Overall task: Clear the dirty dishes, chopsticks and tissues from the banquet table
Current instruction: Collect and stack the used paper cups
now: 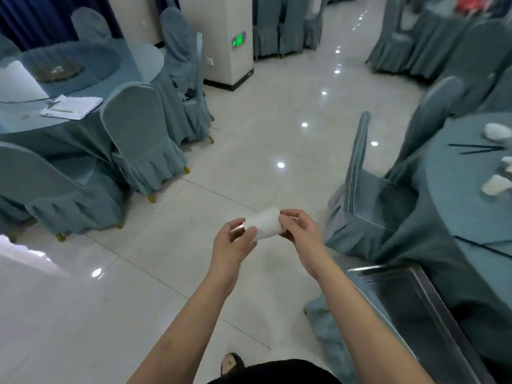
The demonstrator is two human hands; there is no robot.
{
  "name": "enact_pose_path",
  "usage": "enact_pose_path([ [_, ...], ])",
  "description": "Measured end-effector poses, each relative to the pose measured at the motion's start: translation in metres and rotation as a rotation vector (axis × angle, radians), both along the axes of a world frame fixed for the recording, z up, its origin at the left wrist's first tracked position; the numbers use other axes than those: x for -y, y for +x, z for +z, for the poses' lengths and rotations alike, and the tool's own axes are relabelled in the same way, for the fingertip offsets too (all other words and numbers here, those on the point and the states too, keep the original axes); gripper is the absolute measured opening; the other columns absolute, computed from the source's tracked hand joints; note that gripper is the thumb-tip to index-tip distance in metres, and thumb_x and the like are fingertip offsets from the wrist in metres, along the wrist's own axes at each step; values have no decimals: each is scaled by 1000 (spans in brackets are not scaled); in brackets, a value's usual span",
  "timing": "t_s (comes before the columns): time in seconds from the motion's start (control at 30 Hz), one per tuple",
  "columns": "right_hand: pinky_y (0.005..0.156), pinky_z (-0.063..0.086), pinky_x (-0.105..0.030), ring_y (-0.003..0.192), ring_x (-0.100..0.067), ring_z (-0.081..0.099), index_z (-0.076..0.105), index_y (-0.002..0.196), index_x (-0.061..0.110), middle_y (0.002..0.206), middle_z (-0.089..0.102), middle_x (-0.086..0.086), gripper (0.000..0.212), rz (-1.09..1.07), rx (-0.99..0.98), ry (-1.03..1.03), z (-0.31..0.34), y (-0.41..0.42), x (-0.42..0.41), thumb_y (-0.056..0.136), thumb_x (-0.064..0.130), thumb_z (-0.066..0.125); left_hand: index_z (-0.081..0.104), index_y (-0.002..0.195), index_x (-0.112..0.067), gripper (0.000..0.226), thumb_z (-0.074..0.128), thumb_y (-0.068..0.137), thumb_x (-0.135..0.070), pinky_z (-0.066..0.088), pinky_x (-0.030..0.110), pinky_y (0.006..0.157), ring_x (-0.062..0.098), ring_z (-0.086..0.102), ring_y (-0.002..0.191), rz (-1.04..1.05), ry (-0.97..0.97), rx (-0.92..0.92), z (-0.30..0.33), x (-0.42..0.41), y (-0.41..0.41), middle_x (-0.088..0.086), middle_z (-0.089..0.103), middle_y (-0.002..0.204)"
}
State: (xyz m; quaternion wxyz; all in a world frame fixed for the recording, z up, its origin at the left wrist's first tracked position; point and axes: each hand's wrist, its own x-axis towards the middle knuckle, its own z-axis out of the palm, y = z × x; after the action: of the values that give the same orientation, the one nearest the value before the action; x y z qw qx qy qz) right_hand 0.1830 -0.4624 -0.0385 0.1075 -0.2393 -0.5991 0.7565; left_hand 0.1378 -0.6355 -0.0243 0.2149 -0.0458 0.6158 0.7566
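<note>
Both hands pinch 1 white paper cup (263, 223) over the floor: left hand (231, 242) at one end, right hand (300, 232) at the other.

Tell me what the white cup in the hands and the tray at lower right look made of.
Cup: probably thin paper or plastic, matte white; blur leaves it open. Tray: likely stainless steel, grey, with shiny reflective rims.

At three o'clock, the banquet table (454, 195) in teal cloth carries dark chopsticks (478, 149) and several blurred white pieces (496, 185), perhaps tissues or dishes.
</note>
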Motion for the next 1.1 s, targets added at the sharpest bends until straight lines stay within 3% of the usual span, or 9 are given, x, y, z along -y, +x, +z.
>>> enact_pose_path([
  [0.37, 92, 58, -37, 96, -21, 68, 66, 113, 8, 108, 70, -13, 19, -287, 62, 17, -3, -36, -31, 97, 18, 68, 67, 122, -20, 29, 73, 94, -17, 59, 29, 89, 24, 69, 112, -333, 44, 14, -11, -48, -82, 14, 70, 121],
  [0.5, 72, 53, -22, 84, -15, 65, 66, 113, 7, 99, 70, -6, 18, -368, 50, 10, -5, -68, -54, 98, 18, 67, 67, 123, -20, 33, 77, 91, -19, 58, 27, 88, 24, 70, 112, -411, 27, -5, -15, -78, -123, 13, 70, 120],
  [0.7, 86, 57, -32, 92, -15, 68, 67, 112, 8, 99, 70, -4, 18, -444, 5, -30, -7, -132, -107, 97, 19, 69, 66, 121, -25, 47, 81, 77, -32, 59, 33, 93, 27, 70, 110, -497, -20, -84, -6, -135, -194, 9, 72, 116],
  [1.1, 86, 59, -30, 93, -15, 68, 67, 114, 7, 108, 71, -11, 20, -568, 6, 19, -1, -212, -213, 97, 19, 69, 68, 117, -28, 43, 81, 77, -30, 57, 44, 99, 25, 70, 107, -612, -32, -107, -7, -261, -291, 6, 74, 113],
])
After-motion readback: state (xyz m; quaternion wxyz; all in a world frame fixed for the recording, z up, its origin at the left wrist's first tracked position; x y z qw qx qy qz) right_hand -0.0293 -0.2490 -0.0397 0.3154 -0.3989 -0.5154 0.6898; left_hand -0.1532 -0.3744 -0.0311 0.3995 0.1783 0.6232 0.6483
